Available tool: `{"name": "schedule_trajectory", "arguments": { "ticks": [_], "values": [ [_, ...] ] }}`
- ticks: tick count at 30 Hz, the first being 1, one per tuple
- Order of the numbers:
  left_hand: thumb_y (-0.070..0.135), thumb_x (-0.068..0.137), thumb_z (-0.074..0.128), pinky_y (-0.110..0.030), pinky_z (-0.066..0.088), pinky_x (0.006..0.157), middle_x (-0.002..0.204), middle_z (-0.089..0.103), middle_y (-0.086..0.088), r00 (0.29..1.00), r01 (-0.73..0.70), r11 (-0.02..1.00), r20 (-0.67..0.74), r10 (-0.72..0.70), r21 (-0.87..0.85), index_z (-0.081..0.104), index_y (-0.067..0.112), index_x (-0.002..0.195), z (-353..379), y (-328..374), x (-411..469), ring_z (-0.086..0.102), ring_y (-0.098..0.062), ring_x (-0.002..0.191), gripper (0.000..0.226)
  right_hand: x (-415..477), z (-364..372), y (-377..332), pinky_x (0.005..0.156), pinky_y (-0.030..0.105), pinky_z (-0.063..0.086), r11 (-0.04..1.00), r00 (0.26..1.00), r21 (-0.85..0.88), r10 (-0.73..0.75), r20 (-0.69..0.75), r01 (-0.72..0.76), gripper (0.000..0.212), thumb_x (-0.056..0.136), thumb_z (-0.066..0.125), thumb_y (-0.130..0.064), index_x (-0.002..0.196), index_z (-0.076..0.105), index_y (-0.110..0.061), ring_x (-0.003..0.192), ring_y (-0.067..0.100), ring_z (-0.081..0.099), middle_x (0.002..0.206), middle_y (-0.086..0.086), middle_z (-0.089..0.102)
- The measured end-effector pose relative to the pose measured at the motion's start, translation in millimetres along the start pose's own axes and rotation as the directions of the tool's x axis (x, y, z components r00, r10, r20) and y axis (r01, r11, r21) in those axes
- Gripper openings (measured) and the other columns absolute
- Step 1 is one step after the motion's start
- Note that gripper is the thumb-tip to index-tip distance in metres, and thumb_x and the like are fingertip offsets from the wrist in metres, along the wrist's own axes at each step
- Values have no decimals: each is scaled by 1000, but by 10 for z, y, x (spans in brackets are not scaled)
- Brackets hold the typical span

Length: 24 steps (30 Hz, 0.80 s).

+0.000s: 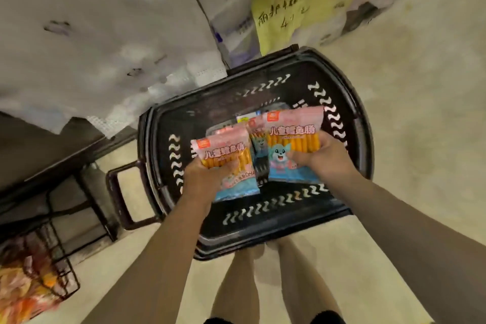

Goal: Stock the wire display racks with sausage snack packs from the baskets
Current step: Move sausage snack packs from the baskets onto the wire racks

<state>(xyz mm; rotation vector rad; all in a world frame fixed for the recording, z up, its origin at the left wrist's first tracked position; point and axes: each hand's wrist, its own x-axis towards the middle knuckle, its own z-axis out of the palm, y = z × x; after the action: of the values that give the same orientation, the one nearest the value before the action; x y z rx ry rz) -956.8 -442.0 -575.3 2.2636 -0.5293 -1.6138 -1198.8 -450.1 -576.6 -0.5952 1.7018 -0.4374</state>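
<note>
A black plastic basket (349, 123) stands on the floor below me. My left hand (202, 176) grips a pink and blue sausage snack pack (223, 150) over the basket's left half. My right hand (323, 155) grips another sausage snack pack (292, 137), with a cartoon animal on it, over the right half. More packs (256, 139) lie in the basket between and beneath the two held ones, partly hidden. A wire display rack (60, 265) with orange packets in it sits at the lower left.
White sacks (92, 34) are piled at the upper left, beside wrapped goods with a yellow handwritten sign (297, 8). A dark metal stand (86, 184) is left of the basket. The basket's handle (121, 197) folds out to the left. My legs (263, 284) are below the basket.
</note>
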Motion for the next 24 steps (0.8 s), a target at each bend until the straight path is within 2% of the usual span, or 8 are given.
{"name": "schedule_trajectory", "arguments": {
  "ticks": [2,6,10,12,15,17,20,24],
  "values": [
    [19,79,88,-17,51,51,89,75,9,1000,6,1000,0,-6,15,70,27,96,157,-182,402,70,0,67,25,401,122,234,89,41,62,1000,1000,6,15,5,-15,36,77,89,-9,107,71,-18,96,18,76,100,-1,79],
    [23,78,89,-17,52,48,84,76,10,1000,2,1000,-14,-2,31,72,26,95,428,-501,1157,73,-2,66,25,1117,372,607,94,43,59,999,996,-44,4,85,0,27,82,83,-6,102,73,-23,99,12,75,102,-5,79],
    [22,73,93,-32,62,69,89,79,6,1000,-6,1000,-29,7,11,74,24,95,711,-818,1824,77,-11,79,29,1753,619,916,93,38,59,995,997,-102,13,79,-5,28,81,84,-4,95,73,-25,99,12,72,103,-5,77],
    [24,73,93,-38,63,81,93,79,5,1000,-3,1000,-28,3,1,74,23,99,845,-935,2059,76,-12,84,32,2012,707,1072,94,41,59,992,998,-127,6,62,2,31,79,84,-3,90,72,-29,100,15,71,105,-4,76],
    [25,73,93,-43,61,92,102,78,5,999,1,1000,-54,-2,-18,71,22,106,996,-1088,2324,75,-17,95,40,2277,807,1287,88,47,61,982,1000,-189,-3,24,7,33,75,86,-9,103,72,-19,100,27,72,104,3,75],
    [26,72,93,-44,60,92,103,78,6,996,-5,1000,-88,4,-13,71,24,106,1067,-1167,2447,74,-17,97,41,2429,869,1416,88,48,61,978,1000,-209,14,8,-12,38,72,87,-10,106,72,-18,102,27,72,104,3,76],
    [35,71,93,-37,60,88,104,75,9,990,-11,999,-140,18,49,70,27,112,1139,-1240,2546,72,-14,97,48,2575,954,1531,98,42,58,978,999,-200,52,5,-50,40,76,86,-9,108,68,-24,111,20,70,108,-4,74],
    [34,78,88,-21,53,81,108,70,10,965,-85,985,-234,119,151,64,18,120,1199,-1291,2537,67,-12,100,51,2584,1032,1623,106,45,53,958,996,-285,-45,-72,23,50,78,86,-16,117,56,-28,116,17,64,124,-5,62]
  ]
}}
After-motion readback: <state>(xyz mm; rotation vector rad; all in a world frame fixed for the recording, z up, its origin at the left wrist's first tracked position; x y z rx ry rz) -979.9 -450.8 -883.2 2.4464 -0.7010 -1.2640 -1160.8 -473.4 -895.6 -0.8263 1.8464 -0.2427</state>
